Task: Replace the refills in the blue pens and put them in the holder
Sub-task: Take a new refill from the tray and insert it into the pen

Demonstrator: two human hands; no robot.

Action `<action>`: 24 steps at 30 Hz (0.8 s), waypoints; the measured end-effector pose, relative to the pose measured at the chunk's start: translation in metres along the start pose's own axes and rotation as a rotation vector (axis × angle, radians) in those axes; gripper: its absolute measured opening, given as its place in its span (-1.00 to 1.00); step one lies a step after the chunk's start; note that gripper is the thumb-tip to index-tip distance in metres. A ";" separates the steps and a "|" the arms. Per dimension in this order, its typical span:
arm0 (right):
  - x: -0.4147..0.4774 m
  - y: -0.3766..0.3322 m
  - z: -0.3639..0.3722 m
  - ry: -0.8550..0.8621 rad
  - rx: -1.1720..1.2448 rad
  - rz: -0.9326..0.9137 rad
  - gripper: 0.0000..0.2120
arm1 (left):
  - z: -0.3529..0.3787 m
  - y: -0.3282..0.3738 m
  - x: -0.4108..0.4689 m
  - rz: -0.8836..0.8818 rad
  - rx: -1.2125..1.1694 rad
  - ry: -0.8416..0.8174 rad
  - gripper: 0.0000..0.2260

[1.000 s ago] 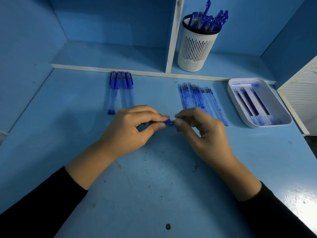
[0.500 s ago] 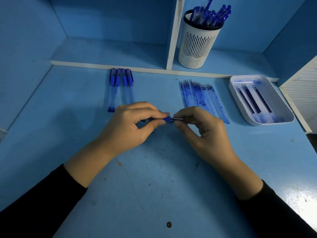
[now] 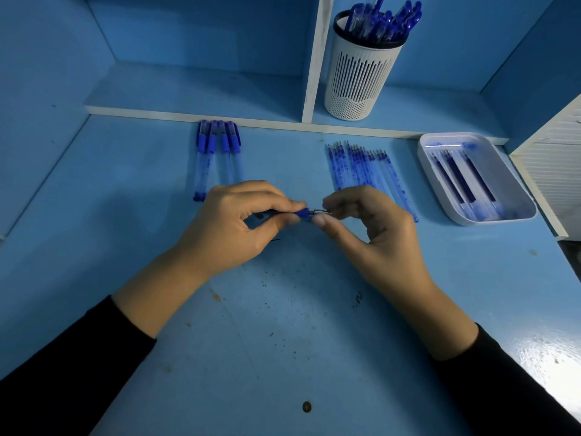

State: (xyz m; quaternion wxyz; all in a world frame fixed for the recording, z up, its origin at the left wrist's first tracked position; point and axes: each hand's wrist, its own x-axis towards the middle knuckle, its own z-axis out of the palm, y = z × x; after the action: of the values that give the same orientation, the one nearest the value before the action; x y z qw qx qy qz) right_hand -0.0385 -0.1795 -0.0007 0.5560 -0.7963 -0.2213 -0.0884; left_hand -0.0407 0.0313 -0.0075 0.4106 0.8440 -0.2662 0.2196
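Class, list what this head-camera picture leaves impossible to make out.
Head view throughout.
Held pen: barrel hidden inside left hand.
Metal tip: its end covered by right hand fingers.
Holder: its pens cut by upper edge; overlap hides their number.
Loose refills: ink levels blurred, too small.

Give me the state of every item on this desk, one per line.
pen, held level, refill tip sticking out.
left hand, grips the pen.
right hand, pinches the refill.
holder, upright, stored pens standing inside.
capped pens, lying side by side.
loose refills, lying in a row.
tray, holding dark refills.
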 end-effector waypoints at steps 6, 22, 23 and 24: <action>0.001 0.002 0.002 -0.024 -0.047 -0.057 -0.91 | 0.001 0.001 0.000 -0.003 -0.011 0.008 -0.86; 0.006 -0.009 0.007 0.055 0.247 0.245 -0.96 | 0.002 -0.001 0.001 0.042 0.060 0.040 -0.88; 0.007 -0.009 0.007 0.047 0.280 0.274 -0.95 | 0.000 -0.002 0.002 0.019 0.052 0.032 -0.88; 0.008 -0.009 0.005 0.043 0.301 0.302 -0.92 | -0.002 -0.002 0.002 -0.012 0.041 0.031 -0.88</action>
State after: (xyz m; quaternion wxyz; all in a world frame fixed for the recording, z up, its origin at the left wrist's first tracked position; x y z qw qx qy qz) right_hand -0.0360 -0.1700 0.0084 0.6801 -0.7263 -0.0984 0.0129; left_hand -0.0380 0.0333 -0.0067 0.3984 0.8505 -0.2501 0.2354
